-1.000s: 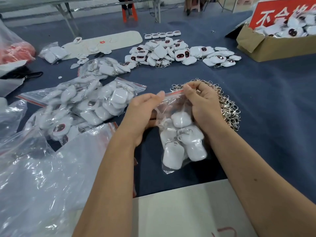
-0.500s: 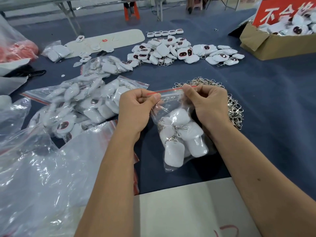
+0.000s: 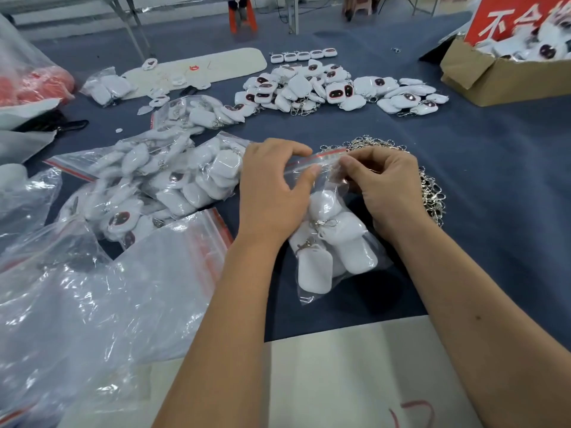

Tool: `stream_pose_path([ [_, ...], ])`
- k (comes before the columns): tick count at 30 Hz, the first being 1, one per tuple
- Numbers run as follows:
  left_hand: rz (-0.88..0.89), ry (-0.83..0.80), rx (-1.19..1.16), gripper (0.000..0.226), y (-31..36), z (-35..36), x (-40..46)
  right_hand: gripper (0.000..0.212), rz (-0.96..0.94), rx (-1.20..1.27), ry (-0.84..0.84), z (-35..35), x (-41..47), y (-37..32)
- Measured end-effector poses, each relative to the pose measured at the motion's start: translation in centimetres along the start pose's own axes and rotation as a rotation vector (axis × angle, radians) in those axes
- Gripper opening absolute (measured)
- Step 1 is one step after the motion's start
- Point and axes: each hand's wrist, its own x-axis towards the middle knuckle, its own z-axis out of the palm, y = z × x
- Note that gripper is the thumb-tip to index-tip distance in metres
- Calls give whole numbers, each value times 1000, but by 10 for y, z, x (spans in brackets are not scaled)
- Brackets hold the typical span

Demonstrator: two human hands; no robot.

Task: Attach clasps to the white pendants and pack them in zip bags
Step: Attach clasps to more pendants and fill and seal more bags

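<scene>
A small clear zip bag (image 3: 335, 257) with a red seal strip lies on the blue table, holding several white pendants with metal clasps. My left hand (image 3: 273, 193) pinches the seal's left part between thumb and fingers. My right hand (image 3: 386, 186) pinches the bag's top right corner. A heap of loose silver clasps (image 3: 432, 193) lies just behind and right of my right hand, partly hidden by it. Loose white pendants (image 3: 327, 88) are piled farther back.
Several filled zip bags (image 3: 160, 183) lie to the left, with empty clear bags (image 3: 92, 304) at the near left. A cardboard box (image 3: 500, 78) of pendants stands at the far right. A white sheet (image 3: 355, 375) lies along the near edge.
My left hand has moved right along the red seal toward my right hand. The bag has settled lower on the table, and the view has shifted slightly.
</scene>
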Motion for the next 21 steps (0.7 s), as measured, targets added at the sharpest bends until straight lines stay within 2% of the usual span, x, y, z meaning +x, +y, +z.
stream_pose_path([
  [3,43,-30,19,18,-1,2,1,10,-14,68,-71,1,-2,-2],
  [8,54,-35,13,4,-2,3,3,12,-184,-106,-178,4,-4,-6],
  [21,-48,-91,-139,6,2,4,4,12,-292,-253,-231,9,-7,-7],
])
